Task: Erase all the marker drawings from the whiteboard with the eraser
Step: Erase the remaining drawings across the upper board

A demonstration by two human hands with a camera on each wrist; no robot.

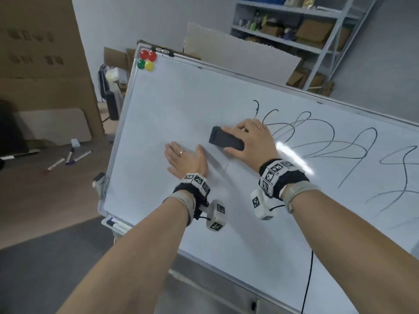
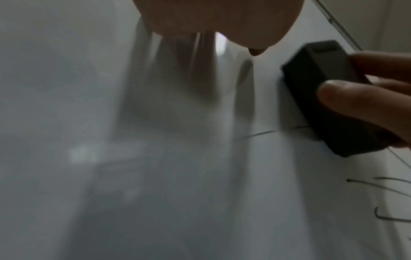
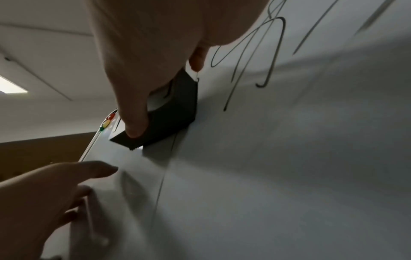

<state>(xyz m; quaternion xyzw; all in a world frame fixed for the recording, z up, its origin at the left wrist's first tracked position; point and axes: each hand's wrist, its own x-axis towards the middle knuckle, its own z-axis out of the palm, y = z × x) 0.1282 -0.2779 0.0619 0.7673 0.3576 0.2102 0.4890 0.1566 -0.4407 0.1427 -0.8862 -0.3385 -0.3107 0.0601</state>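
The whiteboard (image 1: 172, 105) fills the middle and right of the head view, tilted, its upper-left corner near the top centre. Four round magnets (image 1: 146, 60), two red, one green, one yellow, sit clustered in that corner. Black marker drawings (image 1: 328, 141) loop across the right half. A dark eraser (image 1: 223, 139) lies flat against the board at centre, under the right hand (image 1: 251, 139); the left hand (image 1: 186, 159) presses flat just below and left of it. Markers (image 1: 68, 158) lie scattered on the floor (image 1: 56, 196) at left.
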